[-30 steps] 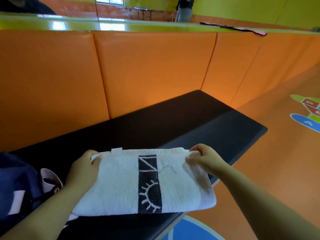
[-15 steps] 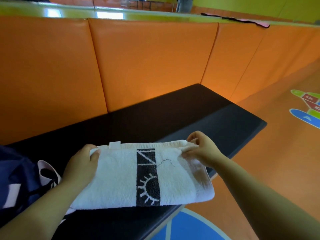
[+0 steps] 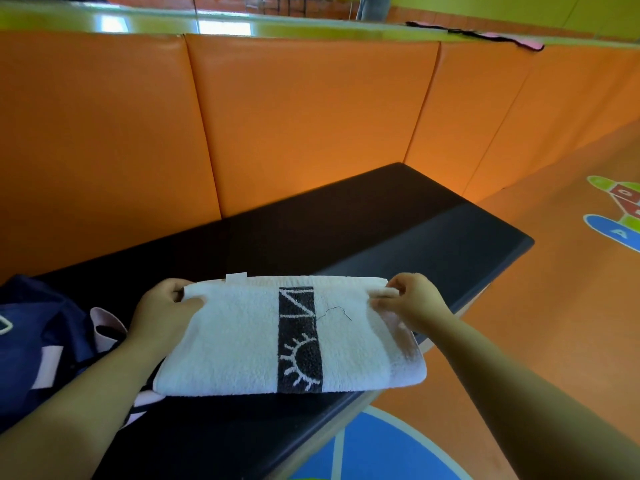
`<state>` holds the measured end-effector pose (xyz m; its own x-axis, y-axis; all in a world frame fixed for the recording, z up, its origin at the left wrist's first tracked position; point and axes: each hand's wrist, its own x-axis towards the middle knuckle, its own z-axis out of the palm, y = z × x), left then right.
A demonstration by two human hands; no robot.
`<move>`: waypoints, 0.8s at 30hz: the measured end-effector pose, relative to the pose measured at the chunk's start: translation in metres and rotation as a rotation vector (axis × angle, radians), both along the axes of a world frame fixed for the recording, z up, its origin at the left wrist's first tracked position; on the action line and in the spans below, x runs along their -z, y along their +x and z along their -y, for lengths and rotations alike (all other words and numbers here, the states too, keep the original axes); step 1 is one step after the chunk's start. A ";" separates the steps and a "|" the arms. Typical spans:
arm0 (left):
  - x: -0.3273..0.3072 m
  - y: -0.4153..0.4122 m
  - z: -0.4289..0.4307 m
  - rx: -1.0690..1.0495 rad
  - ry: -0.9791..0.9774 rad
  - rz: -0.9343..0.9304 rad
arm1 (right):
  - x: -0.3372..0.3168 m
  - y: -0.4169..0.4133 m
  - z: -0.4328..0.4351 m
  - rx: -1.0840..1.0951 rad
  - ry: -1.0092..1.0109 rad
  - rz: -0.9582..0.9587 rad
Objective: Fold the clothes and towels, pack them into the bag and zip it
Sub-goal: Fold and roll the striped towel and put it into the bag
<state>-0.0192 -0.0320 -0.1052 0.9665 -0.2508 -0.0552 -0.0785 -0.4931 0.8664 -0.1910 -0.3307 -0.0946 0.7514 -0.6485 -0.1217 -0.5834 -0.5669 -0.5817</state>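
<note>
Towel: the white towel [image 3: 242,337] with the black sun-pattern stripe lies folded on the black counter [image 3: 415,237], its near fold close to the counter's front edge and its far edge toward the orange padded wall [image 3: 294,116].
Left hand: your left hand [image 3: 162,306] is pinched shut on the towel's far left corner, thumb on top and fingers curled around the edge.
Right hand: your right hand [image 3: 412,299] is pinched shut on the far right corner, where the layers bunch a little under your fingertips.
Step in hand: this looks like squaring up the far edge, probably ahead of one more fold.
How to do it well: keep both corners level and pull gently apart so the edge runs straight; line the layers up before you let go, since the right corner looks less tidy than the left.
Next fold: if you fold again, bring the corners over together and use the stripe as your centre guide.
Watch out: the towel's right end hangs near the counter's edge, so keep it from sliding off.
Bag: the navy bag [image 3: 31,327] sits just left of the towel, with pale pink fabric [image 3: 104,320] at its mouth; I cannot tell how open it is.
</note>
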 end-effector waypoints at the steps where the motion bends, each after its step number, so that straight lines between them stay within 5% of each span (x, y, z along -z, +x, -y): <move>1: -0.001 -0.001 -0.001 -0.002 -0.017 0.010 | -0.003 -0.001 0.000 -0.002 0.022 0.041; 10: -0.016 0.016 0.009 -0.058 -0.123 0.094 | -0.020 0.009 0.013 0.072 0.054 0.322; 14: -0.006 0.021 0.012 -0.025 0.084 0.107 | -0.007 0.025 0.014 0.040 -0.026 0.201; 18: -0.005 0.015 0.011 -0.043 0.286 0.300 | -0.009 0.022 -0.001 0.004 -0.351 0.165; 21: -0.011 0.004 0.018 0.156 0.317 0.458 | -0.020 0.004 -0.038 -0.172 -0.326 0.246; 24: -0.006 0.001 0.022 0.511 0.495 0.440 | -0.017 -0.021 -0.084 -0.418 -0.162 -0.038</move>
